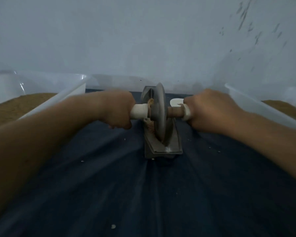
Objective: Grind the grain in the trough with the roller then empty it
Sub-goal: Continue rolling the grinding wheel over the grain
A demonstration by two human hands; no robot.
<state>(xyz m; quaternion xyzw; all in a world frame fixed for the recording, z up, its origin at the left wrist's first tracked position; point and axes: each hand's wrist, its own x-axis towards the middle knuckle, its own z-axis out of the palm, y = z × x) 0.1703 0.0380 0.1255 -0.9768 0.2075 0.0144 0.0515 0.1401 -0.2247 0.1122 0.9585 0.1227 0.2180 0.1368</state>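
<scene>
A grey metal trough lies lengthwise on a dark blue cloth, straight ahead of me. A grey disc roller stands upright in its groove, on a brown axle with white handle sleeves. My left hand grips the left handle and my right hand grips the right handle. Some tan crushed grain shows in the groove to the left of the disc. Most of the groove is hidden by the roller.
A clear plastic tub holding brown ground grain stands at the left, and another tub with brown grain at the right. A pale wall rises close behind. A small white object lies behind the axle. Crumbs dot the cloth.
</scene>
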